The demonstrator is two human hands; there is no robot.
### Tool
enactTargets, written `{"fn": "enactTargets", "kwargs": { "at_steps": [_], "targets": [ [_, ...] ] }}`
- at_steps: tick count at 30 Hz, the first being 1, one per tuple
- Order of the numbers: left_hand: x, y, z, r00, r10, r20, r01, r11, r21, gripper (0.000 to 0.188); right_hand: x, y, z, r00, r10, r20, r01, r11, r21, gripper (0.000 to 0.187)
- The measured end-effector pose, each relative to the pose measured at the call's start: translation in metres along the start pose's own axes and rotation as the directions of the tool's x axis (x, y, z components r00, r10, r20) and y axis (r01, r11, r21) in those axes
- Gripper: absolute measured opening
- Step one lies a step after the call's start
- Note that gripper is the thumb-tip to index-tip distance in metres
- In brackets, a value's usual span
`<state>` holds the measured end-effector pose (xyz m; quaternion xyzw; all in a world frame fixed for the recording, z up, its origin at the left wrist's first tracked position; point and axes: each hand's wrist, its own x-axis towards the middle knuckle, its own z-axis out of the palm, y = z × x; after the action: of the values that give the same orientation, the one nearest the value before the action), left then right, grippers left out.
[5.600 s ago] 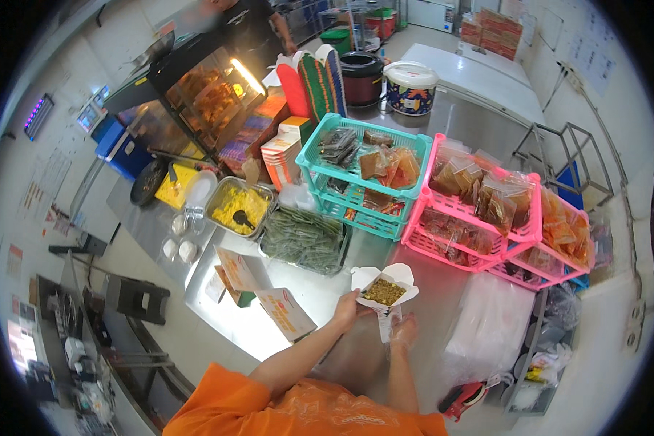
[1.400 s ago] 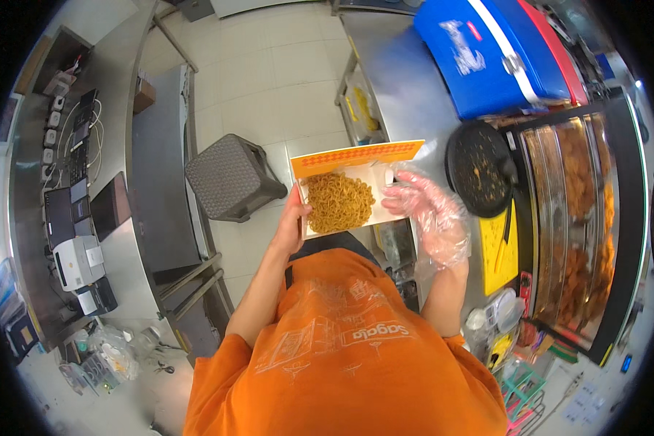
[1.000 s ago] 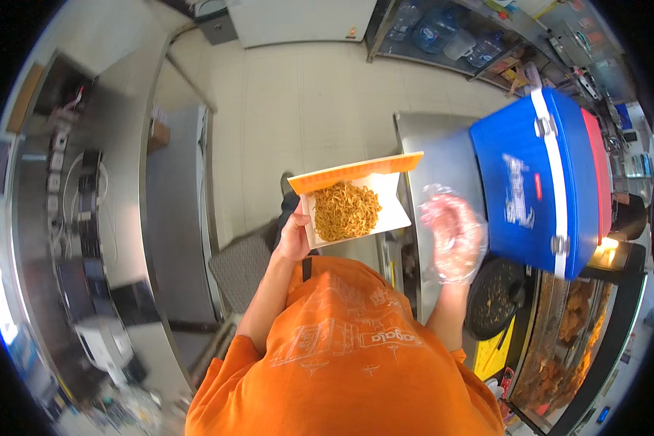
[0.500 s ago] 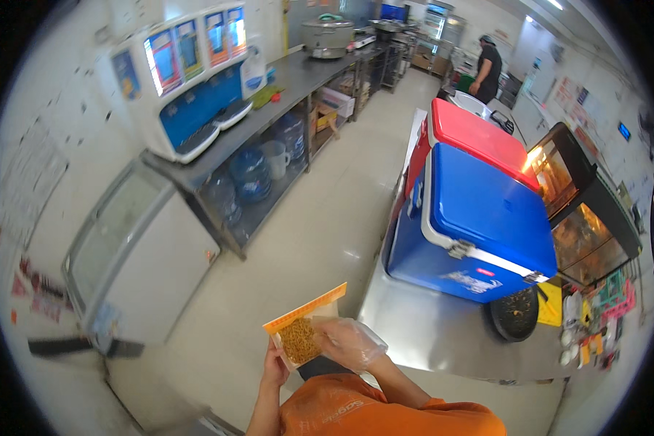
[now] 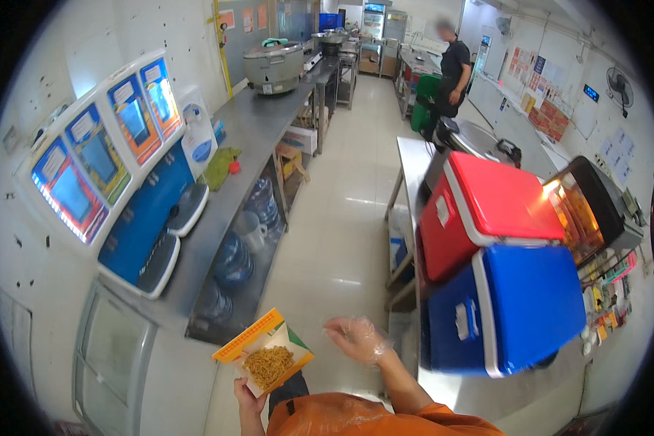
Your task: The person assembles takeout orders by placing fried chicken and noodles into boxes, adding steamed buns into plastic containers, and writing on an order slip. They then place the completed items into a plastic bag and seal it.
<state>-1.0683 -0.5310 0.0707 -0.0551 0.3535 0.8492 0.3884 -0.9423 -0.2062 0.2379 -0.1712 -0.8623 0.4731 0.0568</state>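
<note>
My left hand (image 5: 249,399) is closed on the near edge of an orange and white paper food box (image 5: 237,346). Inside the tilted box lies a heap of brown fried noodles (image 5: 269,365). A green patch shows on the box's right flap. To the right of it, and apart from it, my right hand (image 5: 356,339) hangs in the air above the floor. It wears a clear plastic glove. Its fingers point left, loosely bent, with nothing visible in them.
A blue cooler (image 5: 534,305) and a red cooler (image 5: 498,196) stand on the steel table at right, beside a lit glass warmer (image 5: 578,211). At left are a drinks dispenser (image 5: 134,182), a steel counter (image 5: 254,120) and a rice cooker (image 5: 272,69). A person (image 5: 454,69) stands farther back.
My right hand has come out of the box and moved right of it. The box has shifted left in the view. My head has turned, showing more of the aisle ahead.
</note>
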Motion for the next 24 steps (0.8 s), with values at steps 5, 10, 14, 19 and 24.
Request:
{"fn": "enactTargets", "kwargs": {
  "at_steps": [5, 10, 14, 19, 24],
  "targets": [
    [0.185, 0.07, 0.029, 1.0, 0.0, -0.03, 0.001, 1.0, 0.025, 0.072, 0.188, 0.19, 0.024, 0.981, 0.149, -0.121, -0.16, 0.983, -0.094, 0.032],
    [0.403, 0.117, 0.119, 0.951, -0.25, 0.182, 0.236, 0.967, 0.098, 0.063, 0.164, 0.385, 0.045, 0.542, 0.841, -0.009, -0.817, 0.524, -0.241, 0.03],
    [0.591, 0.12, 0.214, 0.888, -0.405, 0.219, 0.328, 0.891, 0.315, 0.066, 0.104, 0.435, 0.054, 0.091, 0.995, 0.048, -0.97, 0.099, -0.22, 0.033],
    [0.793, 0.085, 0.326, 0.8, -0.502, 0.328, 0.416, 0.859, 0.3, 0.069, 0.218, 0.443, 0.003, 0.074, 0.997, -0.018, -0.995, 0.073, -0.063, 0.033],
    [0.928, 0.076, 0.418, 0.857, -0.459, 0.235, 0.439, 0.888, 0.134, 0.064, 0.428, 0.47, -0.126, 0.259, 0.953, -0.159, -0.965, 0.263, 0.003, 0.035]
  ]
}}
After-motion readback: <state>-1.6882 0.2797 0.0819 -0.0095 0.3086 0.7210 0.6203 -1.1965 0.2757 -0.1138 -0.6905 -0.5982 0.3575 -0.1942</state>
